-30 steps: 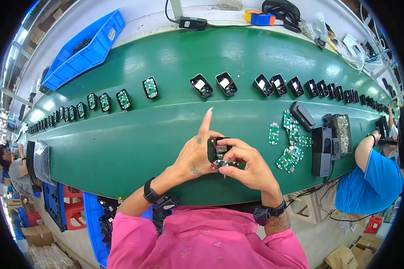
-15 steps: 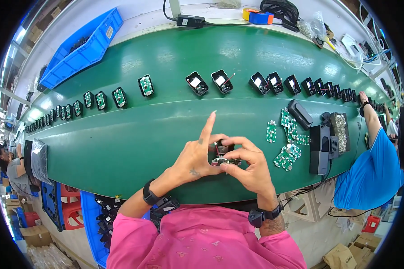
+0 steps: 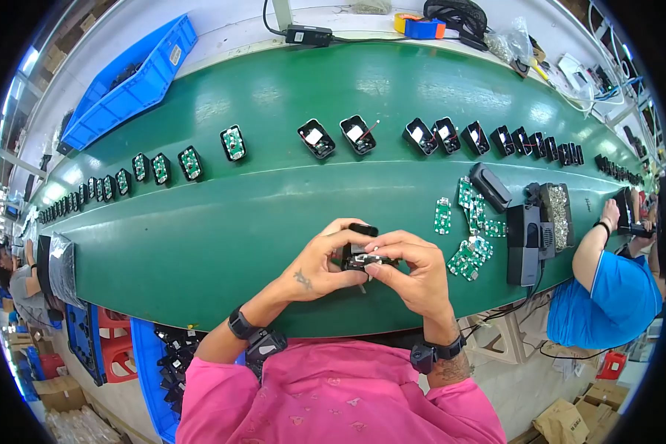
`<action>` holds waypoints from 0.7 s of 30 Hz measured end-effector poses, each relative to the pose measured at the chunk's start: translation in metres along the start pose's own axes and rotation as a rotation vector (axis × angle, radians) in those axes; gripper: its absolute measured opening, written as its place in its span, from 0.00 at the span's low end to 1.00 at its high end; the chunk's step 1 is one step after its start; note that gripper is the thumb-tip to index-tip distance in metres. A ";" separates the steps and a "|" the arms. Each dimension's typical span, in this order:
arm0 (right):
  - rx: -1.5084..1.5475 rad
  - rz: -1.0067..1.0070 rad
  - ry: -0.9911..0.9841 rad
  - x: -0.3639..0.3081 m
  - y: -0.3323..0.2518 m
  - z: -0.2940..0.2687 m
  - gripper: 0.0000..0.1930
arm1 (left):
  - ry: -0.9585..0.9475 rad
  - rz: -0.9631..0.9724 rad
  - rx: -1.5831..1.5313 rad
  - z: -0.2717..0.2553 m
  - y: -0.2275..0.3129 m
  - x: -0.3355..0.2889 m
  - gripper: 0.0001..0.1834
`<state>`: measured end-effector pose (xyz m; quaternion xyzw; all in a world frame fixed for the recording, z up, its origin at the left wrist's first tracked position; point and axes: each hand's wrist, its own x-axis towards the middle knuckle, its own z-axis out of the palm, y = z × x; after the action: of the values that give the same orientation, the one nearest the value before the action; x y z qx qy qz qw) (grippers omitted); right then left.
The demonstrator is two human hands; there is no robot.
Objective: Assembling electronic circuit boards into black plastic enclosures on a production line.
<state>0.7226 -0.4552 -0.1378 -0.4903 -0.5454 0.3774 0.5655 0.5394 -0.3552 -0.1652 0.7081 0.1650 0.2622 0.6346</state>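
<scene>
Over the near part of the green table, my left hand (image 3: 317, 265) is closed around a small black plastic housing (image 3: 362, 230). My right hand (image 3: 411, 268) pinches a small circuit board (image 3: 365, 260) at the near side of that housing, its fingers covering much of it. Exactly how the board sits against the housing is hidden. To the right lie several loose green circuit boards (image 3: 471, 257), some overlapping. Farther off stand open black housings (image 3: 358, 135) with white parts and red wires inside; left of them, other housings (image 3: 233, 143) show green boards in them.
Right of my hands stand a grey boxy device (image 3: 524, 246) with a cable and a tray of small metal parts (image 3: 559, 214). A blue crate (image 3: 129, 81) sits at the far left. Co-workers sit at both ends; the right one wears a blue shirt (image 3: 607, 296).
My raised left index finger has come down and bent around the housing. My right fingers have shifted on the board. The co-worker at the right has drawn an arm back from the row of housings.
</scene>
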 end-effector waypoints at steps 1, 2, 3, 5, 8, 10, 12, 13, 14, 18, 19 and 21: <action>-0.001 0.003 0.003 0.000 -0.001 0.000 0.10 | -0.003 -0.002 -0.002 0.001 0.002 -0.001 0.30; -0.026 -0.010 0.008 0.001 -0.003 0.001 0.10 | 0.017 -0.124 -0.077 0.000 0.007 -0.001 0.23; -0.051 -0.022 0.013 0.001 -0.004 0.002 0.10 | 0.037 -0.247 -0.151 0.000 0.009 -0.002 0.16; 0.028 0.021 0.058 0.000 -0.005 0.006 0.10 | 0.034 -0.153 -0.079 -0.001 -0.001 -0.005 0.08; 0.115 0.128 0.187 0.000 -0.006 0.005 0.12 | 0.196 -0.222 -0.143 0.011 0.005 -0.008 0.10; 0.082 0.184 0.266 0.000 -0.004 0.000 0.14 | 0.229 -0.219 -0.104 0.015 0.010 -0.009 0.09; 0.093 0.178 0.265 -0.002 0.003 0.002 0.14 | 0.258 -0.216 -0.065 0.019 0.016 -0.008 0.09; 0.109 0.172 0.257 -0.002 0.005 0.005 0.14 | 0.262 -0.235 -0.051 0.021 0.018 -0.007 0.09; 0.046 0.195 0.226 -0.002 0.000 0.006 0.15 | 0.265 -0.255 -0.038 0.023 0.019 -0.006 0.09; -0.243 0.063 0.170 -0.003 0.005 0.005 0.14 | 0.279 -0.239 -0.013 0.026 0.010 -0.003 0.08; -0.245 0.064 0.170 -0.004 0.005 0.006 0.14 | 0.305 -0.215 -0.018 0.028 0.008 -0.002 0.09; -0.222 0.049 0.220 -0.006 0.005 0.007 0.11 | 0.331 -0.191 -0.023 0.028 0.004 -0.001 0.09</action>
<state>0.7152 -0.4583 -0.1449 -0.6012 -0.5064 0.2725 0.5549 0.5546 -0.3794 -0.1629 0.6290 0.3305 0.3153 0.6290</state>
